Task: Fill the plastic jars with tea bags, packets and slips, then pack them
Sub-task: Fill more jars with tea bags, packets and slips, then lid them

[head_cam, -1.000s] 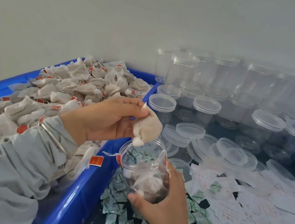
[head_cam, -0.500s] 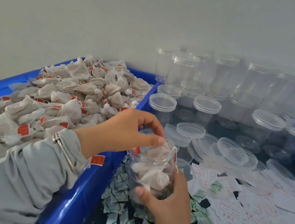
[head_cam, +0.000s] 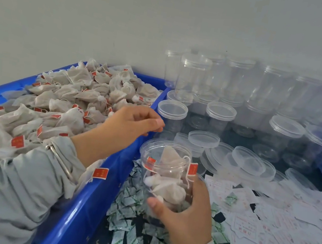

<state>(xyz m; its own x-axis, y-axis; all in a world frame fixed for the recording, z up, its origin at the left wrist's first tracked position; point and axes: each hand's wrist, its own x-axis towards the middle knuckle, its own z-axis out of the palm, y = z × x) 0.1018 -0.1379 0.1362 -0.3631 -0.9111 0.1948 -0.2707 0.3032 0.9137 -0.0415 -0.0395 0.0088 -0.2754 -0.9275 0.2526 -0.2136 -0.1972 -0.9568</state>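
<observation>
- The right hand (head_cam: 184, 218) grips the jar (head_cam: 165, 172) from below, thumb across its front, fingers curled round its far side.
- Tea bags (head_cam: 168, 185) sit inside the jar, above the thumb.
- The left hand (head_cam: 134, 121) hovers just above the jar's rim, fingers loosely curled, holding nothing.
- Packets (head_cam: 131, 200) lie under the right hand.

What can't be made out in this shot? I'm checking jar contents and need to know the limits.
- Head view: printing on the paper slips is too small and blurred to read.
- The lower part of the held jar is covered by the right hand, so its tea bags cannot be counted.
- The blue crate is cut off by the left and bottom edges.
- The left hand: holding anything? Unclear.
</observation>
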